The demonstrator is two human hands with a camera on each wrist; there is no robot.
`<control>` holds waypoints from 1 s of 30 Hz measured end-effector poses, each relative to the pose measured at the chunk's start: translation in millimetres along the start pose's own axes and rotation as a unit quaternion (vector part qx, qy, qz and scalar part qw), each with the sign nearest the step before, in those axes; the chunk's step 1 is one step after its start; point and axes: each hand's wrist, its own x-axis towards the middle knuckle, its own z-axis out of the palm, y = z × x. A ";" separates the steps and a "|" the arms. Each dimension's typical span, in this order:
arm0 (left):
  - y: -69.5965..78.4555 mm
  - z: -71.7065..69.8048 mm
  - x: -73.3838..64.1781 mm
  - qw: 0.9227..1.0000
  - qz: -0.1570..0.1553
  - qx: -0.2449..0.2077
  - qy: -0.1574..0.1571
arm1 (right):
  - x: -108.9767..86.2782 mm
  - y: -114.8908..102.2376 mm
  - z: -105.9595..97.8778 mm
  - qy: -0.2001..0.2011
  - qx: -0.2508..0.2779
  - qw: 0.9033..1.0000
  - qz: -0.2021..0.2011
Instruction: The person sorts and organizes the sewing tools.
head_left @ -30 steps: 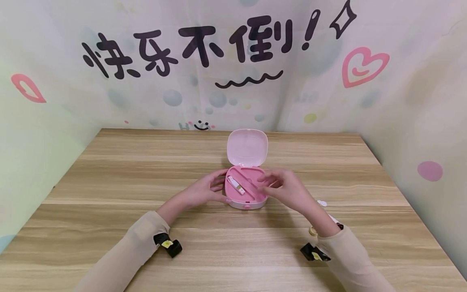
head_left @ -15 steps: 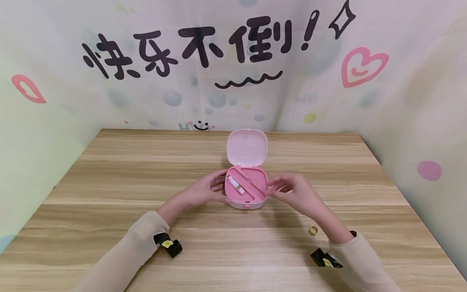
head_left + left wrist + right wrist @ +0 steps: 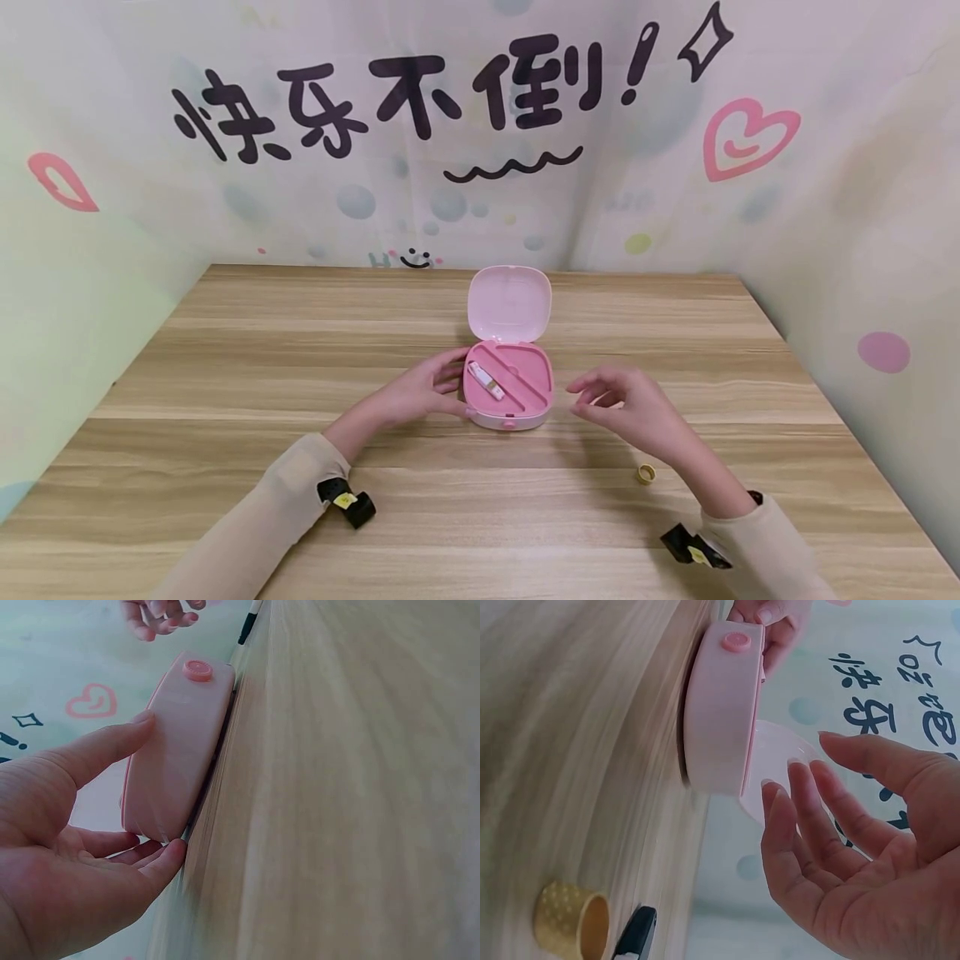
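Note:
A small pink plastic box (image 3: 489, 421) stands on the table with its pale pink lid (image 3: 509, 304) raised. Its pink tray has a diagonal divider. In the left part of the tray lies a short white tube-like piece (image 3: 487, 381) with gold and pink bands; its kind is unclear. My left hand (image 3: 423, 387) holds the box at its left side, thumb at the front corner and fingers around the far side, as the left wrist view shows. To the right of the box, apart from it, hovers my right hand (image 3: 628, 408), fingers loosely bent and holding nothing.
A gold dimpled thimble ring (image 3: 646, 474) lies on the wooden table below my right forearm. Beside it in the right wrist view is a slim black-and-white object (image 3: 637, 934). A printed cloth backdrop (image 3: 315, 225) rises behind the table.
My right hand has drawn back from over the tray toward the right, uncovering the tray's right part and the thimble ring. My left hand and the box have stayed put.

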 end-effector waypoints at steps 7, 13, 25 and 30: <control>1.2 0.7 -0.4 1.000 0.000 -0.001 -0.001 | -9.6 6.1 -5.4 -0.002 -0.006 1.000 0.007; 1.6 1.4 -0.8 1.000 -0.003 0.001 0.002 | -17.9 10.3 -10.6 -0.009 -0.008 1.000 0.024; -0.1 0.4 0.4 1.000 -0.001 -0.002 0.001 | -40.1 26.1 -22.3 -0.032 -0.016 0.999 0.018; 0.2 0.6 0.4 1.000 -0.001 -0.001 0.004 | -48.1 33.2 -27.3 -0.041 -0.020 0.999 0.018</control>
